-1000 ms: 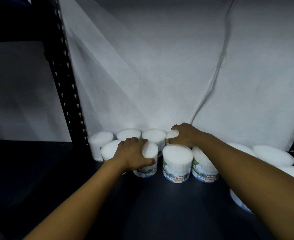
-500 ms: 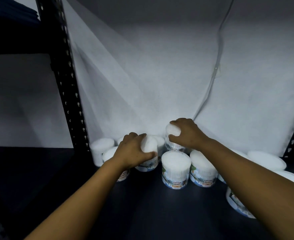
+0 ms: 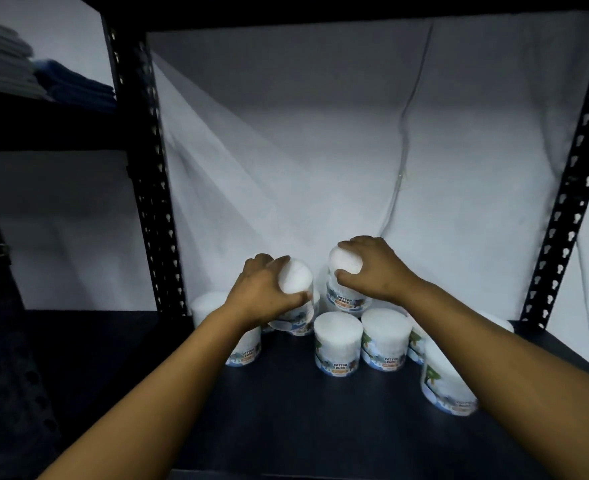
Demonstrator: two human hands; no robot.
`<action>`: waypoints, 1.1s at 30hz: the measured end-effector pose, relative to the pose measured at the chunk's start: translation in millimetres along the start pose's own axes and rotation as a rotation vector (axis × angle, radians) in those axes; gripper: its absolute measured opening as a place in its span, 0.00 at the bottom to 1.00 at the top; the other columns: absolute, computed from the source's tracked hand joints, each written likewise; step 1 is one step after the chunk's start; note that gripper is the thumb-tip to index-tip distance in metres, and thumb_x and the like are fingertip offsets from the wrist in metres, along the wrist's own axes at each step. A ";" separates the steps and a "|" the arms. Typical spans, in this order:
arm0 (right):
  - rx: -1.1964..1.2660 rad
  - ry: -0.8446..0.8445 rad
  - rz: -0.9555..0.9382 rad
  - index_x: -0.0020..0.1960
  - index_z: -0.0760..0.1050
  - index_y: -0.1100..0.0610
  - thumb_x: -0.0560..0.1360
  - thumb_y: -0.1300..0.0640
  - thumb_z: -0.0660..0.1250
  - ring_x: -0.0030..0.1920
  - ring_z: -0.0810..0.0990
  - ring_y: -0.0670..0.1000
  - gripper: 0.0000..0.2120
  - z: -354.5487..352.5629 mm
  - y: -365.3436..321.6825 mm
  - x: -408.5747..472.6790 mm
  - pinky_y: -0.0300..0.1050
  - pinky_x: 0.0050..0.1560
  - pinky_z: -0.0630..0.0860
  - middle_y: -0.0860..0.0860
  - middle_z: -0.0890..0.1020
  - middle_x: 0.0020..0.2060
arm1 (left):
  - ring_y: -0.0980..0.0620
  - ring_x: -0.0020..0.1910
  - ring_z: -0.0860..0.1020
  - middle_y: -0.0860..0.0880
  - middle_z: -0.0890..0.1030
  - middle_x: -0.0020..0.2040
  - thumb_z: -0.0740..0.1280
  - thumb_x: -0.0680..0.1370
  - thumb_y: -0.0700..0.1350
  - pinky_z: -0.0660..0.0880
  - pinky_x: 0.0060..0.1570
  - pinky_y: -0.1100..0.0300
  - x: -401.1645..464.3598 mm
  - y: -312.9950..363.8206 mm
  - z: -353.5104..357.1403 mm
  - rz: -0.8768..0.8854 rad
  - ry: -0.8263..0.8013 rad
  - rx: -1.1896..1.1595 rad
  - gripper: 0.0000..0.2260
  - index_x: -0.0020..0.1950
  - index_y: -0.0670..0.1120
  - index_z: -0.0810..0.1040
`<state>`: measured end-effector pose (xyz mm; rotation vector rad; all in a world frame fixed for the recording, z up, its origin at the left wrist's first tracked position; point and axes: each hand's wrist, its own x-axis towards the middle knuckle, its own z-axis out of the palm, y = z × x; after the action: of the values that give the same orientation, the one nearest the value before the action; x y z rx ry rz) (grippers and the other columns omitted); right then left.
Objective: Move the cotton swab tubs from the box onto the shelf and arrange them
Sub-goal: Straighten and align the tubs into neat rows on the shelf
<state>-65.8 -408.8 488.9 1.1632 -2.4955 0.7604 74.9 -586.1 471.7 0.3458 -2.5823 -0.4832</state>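
Several round cotton swab tubs with white tops and blue-and-orange labels stand on the dark shelf (image 3: 286,410), bunched near its back. My left hand (image 3: 258,294) grips one tub (image 3: 296,289) from above, tilted and raised over the back row. My right hand (image 3: 372,268) grips another tub (image 3: 343,285) by its top, also held above the tubs behind. In front stand a middle tub (image 3: 337,344) and one beside it (image 3: 384,337). A further tub (image 3: 442,379) sits partly hidden under my right forearm. No box is in view.
Black perforated uprights stand at the left (image 3: 154,188) and right (image 3: 570,188) of the bay. A white cloth backing (image 3: 320,150) with a thin cable (image 3: 403,150) hangs behind. Folded blue and grey textiles (image 3: 61,81) lie on the neighbouring upper shelf.
Both hands have lifted their tubs up off the shelf, above the rows behind. The camera has tilted up, so the upper shelf and uprights now show.
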 end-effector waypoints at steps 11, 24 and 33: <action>-0.005 -0.129 0.056 0.67 0.71 0.51 0.69 0.46 0.70 0.65 0.69 0.54 0.28 -15.8 -27.6 -100.4 0.49 0.67 0.67 0.50 0.75 0.64 | 0.47 0.68 0.62 0.46 0.67 0.67 0.70 0.70 0.60 0.63 0.64 0.55 -66.5 32.8 -3.2 0.025 -0.145 0.004 0.34 0.73 0.53 0.64; -0.004 -0.285 0.148 0.61 0.76 0.54 0.69 0.48 0.70 0.61 0.73 0.55 0.22 0.6 -18.9 -164.7 0.51 0.62 0.70 0.53 0.78 0.60 | 0.42 0.69 0.62 0.43 0.66 0.69 0.71 0.70 0.60 0.61 0.68 0.51 -108.7 36.2 48.0 0.024 -0.334 -0.004 0.36 0.73 0.50 0.64; -0.001 -0.304 0.127 0.59 0.77 0.56 0.69 0.49 0.71 0.59 0.76 0.55 0.21 6.6 -1.3 -169.0 0.52 0.60 0.71 0.53 0.80 0.58 | 0.43 0.68 0.62 0.43 0.65 0.69 0.71 0.70 0.61 0.62 0.67 0.53 -106.6 37.2 70.8 0.035 -0.348 0.001 0.36 0.73 0.49 0.64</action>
<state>42.2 -308.1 406.5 1.2075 -2.8416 0.6544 124.0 -498.4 384.2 0.2325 -2.9184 -0.5728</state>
